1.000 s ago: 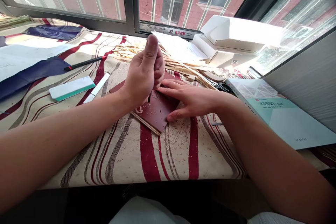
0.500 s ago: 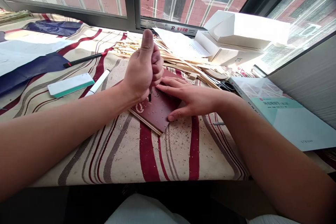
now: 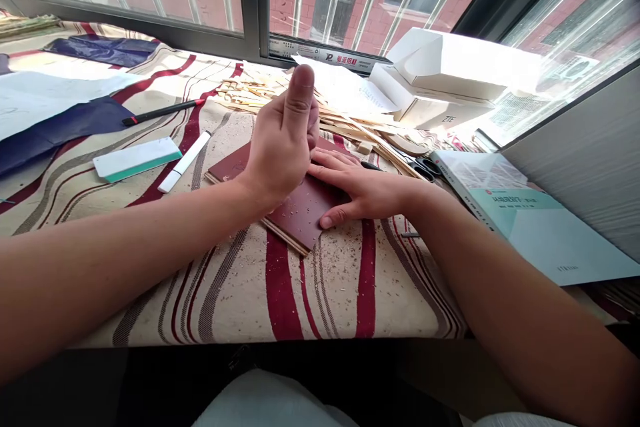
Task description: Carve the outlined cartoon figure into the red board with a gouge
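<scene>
A dark-red laminated wooden board (image 3: 305, 217) lay with its long axis running from 10 to 4 o'clock, under the spread right hand (image 3: 363, 190), pressed flat on it. The curled left hand (image 3: 280, 147) sat above its middle, thumb upright, any held item hidden; a shaving-strewn striped cloth (image 3: 280, 293) gave open room at 6 o'clock.

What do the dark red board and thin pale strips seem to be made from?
The dark red board looks like wood under a smooth, slightly glossy laminate; its pale edge suggests this. The thin pale strips look like bare, matte light wood.
</scene>
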